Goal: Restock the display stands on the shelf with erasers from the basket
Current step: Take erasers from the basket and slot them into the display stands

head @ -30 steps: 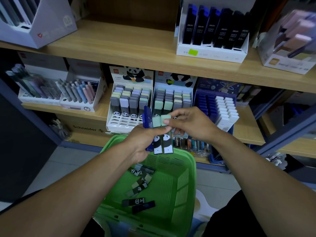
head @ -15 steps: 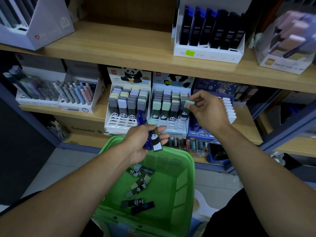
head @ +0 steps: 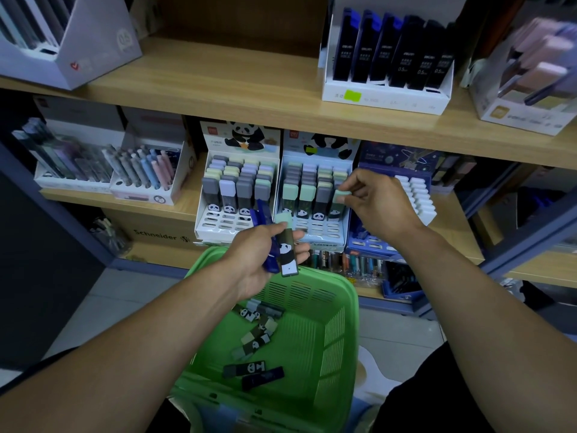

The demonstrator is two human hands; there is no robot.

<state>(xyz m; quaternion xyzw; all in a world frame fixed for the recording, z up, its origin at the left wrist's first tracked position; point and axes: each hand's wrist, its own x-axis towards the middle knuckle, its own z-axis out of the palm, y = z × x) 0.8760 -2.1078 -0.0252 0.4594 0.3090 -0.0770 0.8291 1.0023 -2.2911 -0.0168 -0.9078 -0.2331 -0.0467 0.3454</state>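
Your right hand (head: 379, 203) pinches a mint-capped eraser (head: 338, 203) by its top, thumb and forefinger curled on the cap, and lowers it into the front row, far right slot, of the right panda display stand (head: 315, 195). Gripping the cap keeps the sleeve free to slide into the slot, I'd judge.

Your left hand (head: 265, 254) stays low over the basket (head: 343, 310) as a feeder: fingers curled round a second mint eraser with a dark panda sleeve (head: 286, 250), plus a blue one (head: 270, 235) behind it. Held upright, cap up, so the next handover is quick.

Both stands sit on the middle shelf (head: 184, 207), tilted back, stepped rows, slotted white plastic base. Left stand (head: 239, 189) shows grey, lilac and pale yellow caps; empty slots at the front of both.

Erasers: flat rectangular bars, matte rubbery caps, glossy printed paper sleeves. They look light and rigid enough for a fingertip grip.

Basket is green moulded plastic with slotted walls; several loose erasers (head: 256, 335) lie flat on its floor, scattered, some overlapping.
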